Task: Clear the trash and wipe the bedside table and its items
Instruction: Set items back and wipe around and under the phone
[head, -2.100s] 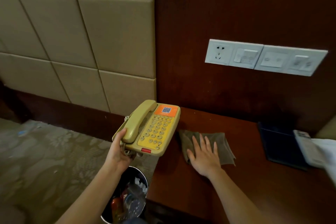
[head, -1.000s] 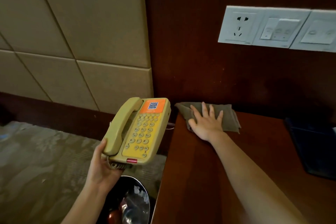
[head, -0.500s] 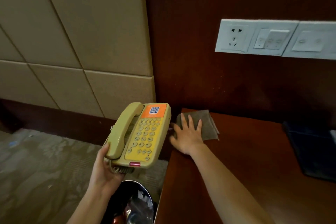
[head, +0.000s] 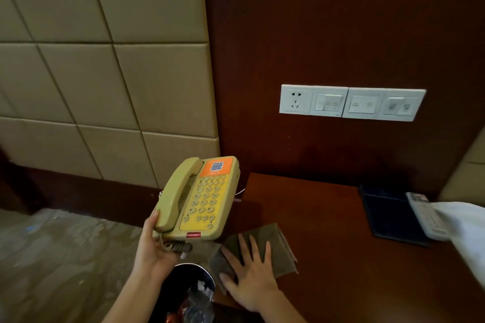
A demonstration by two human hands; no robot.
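Left hand grips yellow telephone held off bedside table, above trash bin; right hand, fingers straight and spread, presses cloth at table's front-left corner; dark tray, remote and white fabric occupy right edge.

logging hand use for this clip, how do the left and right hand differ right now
The left hand grips the telephone at its near end; the right hand lies flat with fingers spread on the cloth. The left hand holds its item up in the air, off the bedside table; the right hand presses its item onto the table. Both are bare.
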